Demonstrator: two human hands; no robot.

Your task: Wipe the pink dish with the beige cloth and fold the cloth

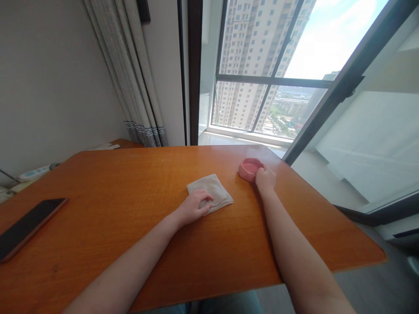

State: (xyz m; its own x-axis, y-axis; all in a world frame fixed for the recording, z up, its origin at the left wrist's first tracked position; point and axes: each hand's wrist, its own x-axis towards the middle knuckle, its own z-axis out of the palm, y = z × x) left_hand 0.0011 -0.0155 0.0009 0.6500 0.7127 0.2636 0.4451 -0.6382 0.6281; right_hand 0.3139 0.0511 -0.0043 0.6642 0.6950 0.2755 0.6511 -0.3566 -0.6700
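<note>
A folded white cloth (216,189) lies flat near the middle of the wooden table. My left hand (196,206) rests on its near left part, fingers loosely bent and the thumb apart from them. To the right of the cloth is a pink ashtray-like dish (248,168) with a thick rim and a shallow hollow. My right hand (265,179) has its fingers closed on the dish's right side; the fingertips are partly hidden. Whether the dish touches the table or is slightly raised, I cannot tell.
The brown wooden table (137,183) has its right edge beyond my right arm. A dark phone (29,224) lies at the far left. A white power strip (36,173) is past the left edge. Behind the table are a curtain (131,65) and a large window (262,78).
</note>
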